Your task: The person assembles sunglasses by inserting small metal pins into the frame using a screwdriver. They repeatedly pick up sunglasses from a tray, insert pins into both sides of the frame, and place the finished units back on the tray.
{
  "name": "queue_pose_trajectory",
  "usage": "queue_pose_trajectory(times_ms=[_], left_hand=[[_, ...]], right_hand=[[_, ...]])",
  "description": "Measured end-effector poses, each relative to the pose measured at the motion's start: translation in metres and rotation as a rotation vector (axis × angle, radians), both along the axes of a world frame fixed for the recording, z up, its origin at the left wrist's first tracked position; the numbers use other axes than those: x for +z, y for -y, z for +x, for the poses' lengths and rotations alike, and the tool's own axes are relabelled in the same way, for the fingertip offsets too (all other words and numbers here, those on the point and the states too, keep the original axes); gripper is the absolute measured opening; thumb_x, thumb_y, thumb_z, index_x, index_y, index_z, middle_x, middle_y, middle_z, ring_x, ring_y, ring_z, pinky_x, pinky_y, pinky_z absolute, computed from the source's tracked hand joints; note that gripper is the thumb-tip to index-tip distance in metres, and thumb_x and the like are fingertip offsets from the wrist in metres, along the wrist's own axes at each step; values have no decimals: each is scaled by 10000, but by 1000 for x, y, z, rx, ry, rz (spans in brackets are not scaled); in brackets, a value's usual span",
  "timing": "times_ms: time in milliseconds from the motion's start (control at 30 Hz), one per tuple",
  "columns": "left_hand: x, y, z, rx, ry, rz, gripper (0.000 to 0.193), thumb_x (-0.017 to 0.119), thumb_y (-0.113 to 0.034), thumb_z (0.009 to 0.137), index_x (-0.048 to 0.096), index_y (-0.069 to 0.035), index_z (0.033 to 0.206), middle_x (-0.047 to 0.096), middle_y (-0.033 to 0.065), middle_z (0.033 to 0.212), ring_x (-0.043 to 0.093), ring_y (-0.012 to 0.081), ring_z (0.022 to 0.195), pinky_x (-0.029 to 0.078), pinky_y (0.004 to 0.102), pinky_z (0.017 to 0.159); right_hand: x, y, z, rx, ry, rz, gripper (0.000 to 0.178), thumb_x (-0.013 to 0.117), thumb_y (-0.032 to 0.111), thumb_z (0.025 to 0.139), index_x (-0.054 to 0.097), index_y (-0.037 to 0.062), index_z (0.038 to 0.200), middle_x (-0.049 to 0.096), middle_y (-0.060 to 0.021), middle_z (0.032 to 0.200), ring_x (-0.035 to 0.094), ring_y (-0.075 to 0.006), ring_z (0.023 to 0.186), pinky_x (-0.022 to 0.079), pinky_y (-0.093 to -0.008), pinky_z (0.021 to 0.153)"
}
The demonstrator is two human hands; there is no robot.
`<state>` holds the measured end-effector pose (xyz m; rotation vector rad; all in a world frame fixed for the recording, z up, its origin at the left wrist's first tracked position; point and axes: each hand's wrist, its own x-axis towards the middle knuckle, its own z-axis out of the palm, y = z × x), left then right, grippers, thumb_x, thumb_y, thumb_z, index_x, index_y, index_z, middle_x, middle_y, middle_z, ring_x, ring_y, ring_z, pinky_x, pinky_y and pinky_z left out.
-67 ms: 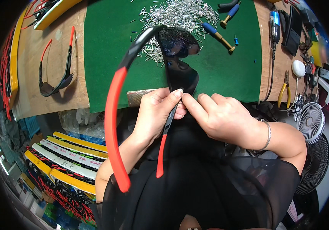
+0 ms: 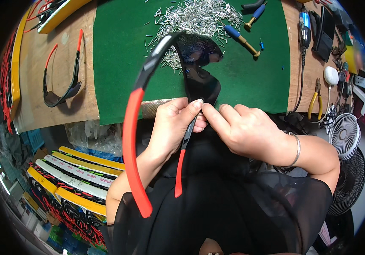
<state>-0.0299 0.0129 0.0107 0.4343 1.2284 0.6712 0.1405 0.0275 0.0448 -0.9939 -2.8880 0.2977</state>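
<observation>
Black sunglasses [image 2: 202, 83] with red-tipped temples hang over the near edge of the green mat. My left hand [image 2: 169, 123] pinches them near one hinge, thumb on top. Against the same spot, beside my left thumb, presses the curled index finger of my right hand [image 2: 250, 134]; its thumb is hidden, as is any small part between the fingertips. One red temple tip [image 2: 132, 148] arches out over my left forearm, while the other [image 2: 179, 172] points down towards my body. A second pair of sunglasses [image 2: 54, 100] lies on the wooden tabletop at left.
Loose silver pins [image 2: 203, 19] are heaped on the green mat [image 2: 250, 87], near two blue-handled tools [image 2: 243, 41]. To the right are a corded blue electric screwdriver [image 2: 304, 32], yellow-handled pliers [image 2: 311, 106] and a white fan [image 2: 343, 135]. Yellow-edged trays [image 2: 80, 202] hold more frames at lower left.
The large red-tipped temple has swung a little to the right and down, closer to my body. Both hands stay where they were at the hinge.
</observation>
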Motion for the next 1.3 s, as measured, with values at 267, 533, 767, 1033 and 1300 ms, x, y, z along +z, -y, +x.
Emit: queue_pose_trajectory(times_ms=[267, 533, 767, 1033, 1300], left_hand=[[-5, -2, -4, -48, 45, 95, 220, 551, -189, 877, 554, 19, 806, 585, 56, 671, 560, 78, 573, 471, 189, 533], [1, -4, -12, 73, 11, 106, 246, 540, -255, 882, 512, -20, 815, 615, 74, 755, 554, 76, 571, 450, 192, 543], [-1, 0, 2, 164, 299, 120, 151, 529, -195, 890, 563, -55, 842, 581, -13, 719, 500, 40, 561, 422, 166, 525], [7, -1, 20, 286, 288, 114, 145, 588, -167, 855, 520, -40, 847, 562, 3, 706, 529, 49, 586, 434, 167, 536], [22, -4, -7, 193, 27, 373, 348, 600, -74, 820, 451, -5, 1127, 558, 54, 981, 545, 78, 811, 457, 197, 641]], right_hand=[[4, 4, 0, -1, 31, 112, 321, 542, 204, 798, 548, 16, 1059, 461, -20, 605, 491, -119, 497, 405, -223, 370], [11, -12, 51, -209, -39, -109, 401, 636, 119, 694, 489, 63, 1063, 489, -65, 728, 533, -218, 653, 469, -311, 555], [-9, -26, 63, -457, -17, 216, 412, 656, 94, 684, 537, 44, 1075, 509, -90, 911, 500, -246, 875, 418, -333, 734], [-3, -19, 4, 173, -628, 79, 264, 612, 65, 591, 622, 26, 852, 570, -65, 842, 555, -185, 670, 473, -279, 580], [0, -15, 5, 301, -805, -36, 221, 662, 65, 603, 644, 47, 822, 581, -59, 795, 551, -174, 608, 459, -252, 516]])
